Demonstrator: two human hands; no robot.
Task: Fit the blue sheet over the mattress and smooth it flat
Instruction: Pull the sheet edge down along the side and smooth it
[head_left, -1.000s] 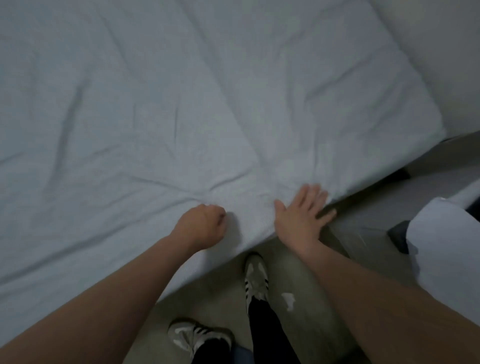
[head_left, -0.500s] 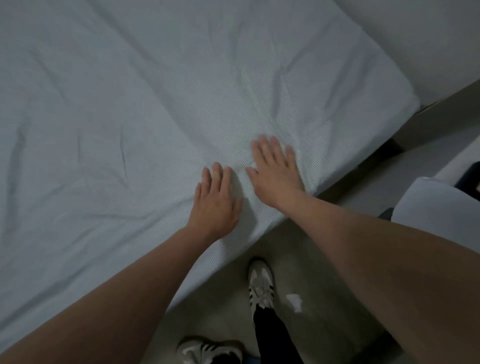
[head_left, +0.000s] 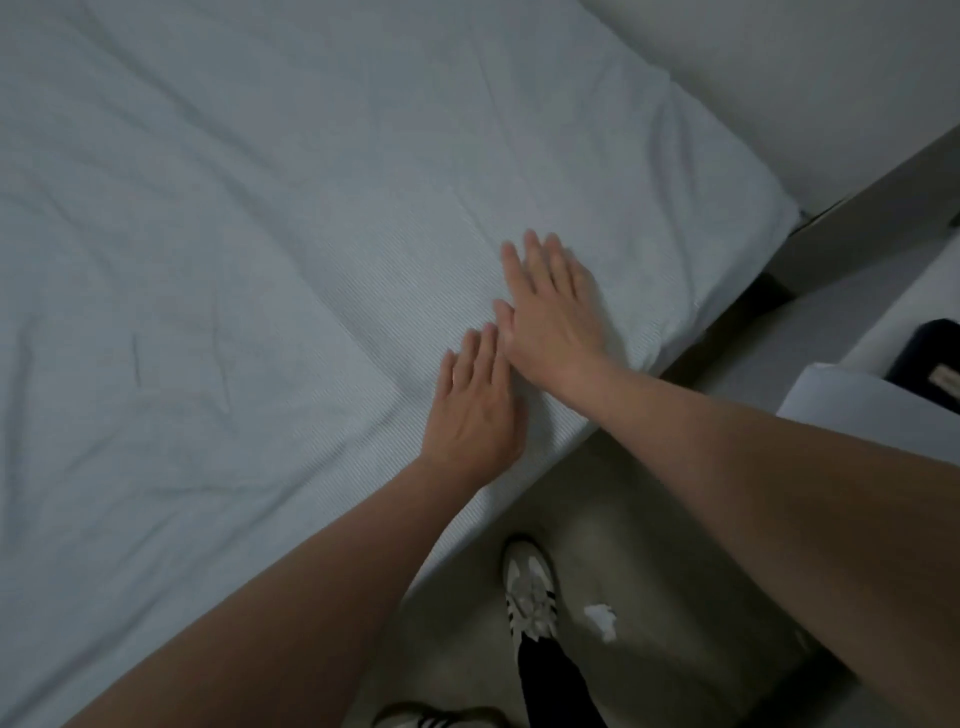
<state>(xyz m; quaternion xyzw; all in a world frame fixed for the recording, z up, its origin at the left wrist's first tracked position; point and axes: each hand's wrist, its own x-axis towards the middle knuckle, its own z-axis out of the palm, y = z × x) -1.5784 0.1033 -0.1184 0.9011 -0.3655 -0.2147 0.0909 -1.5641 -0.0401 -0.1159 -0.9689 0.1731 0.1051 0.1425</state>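
1. Two flat hands are what we have on the bed: our left hand (head_left: 475, 410) and our right hand (head_left: 553, 312) both lie palm down on the blue sheet (head_left: 249, 249), fingers straight and close together, gripping nothing.
2. We see the sheet covering the whole top of the mattress (head_left: 691, 317) and wrapping over its near edge and its right-hand corner, so it looks fitted; by our reading only the smoothing is left.
3. Both hands sit just inside the near edge, close to that right-hand corner. The right hand lies further in and nearer the corner, the left just behind it and nearer the edge; the two appear to touch at the right thumb.
4. From the hands, most of the sheet stretches away up and to the left, along the long axis of the bed. The clearest creases lie well apart from the hands, toward the left side, and there the left hand is the nearer one.
5. Against a second ago, our left hand has uncurled from a fist at the edge, and the right hand has come up from the edge onto the top surface.
6. Against half a second ago, both hands have slid further in from the edge, and the cloth around them looks flatter.
7. On the floor (head_left: 649, 545) beside the bed we see our shoe (head_left: 530, 592) and a small white scrap (head_left: 601, 621).
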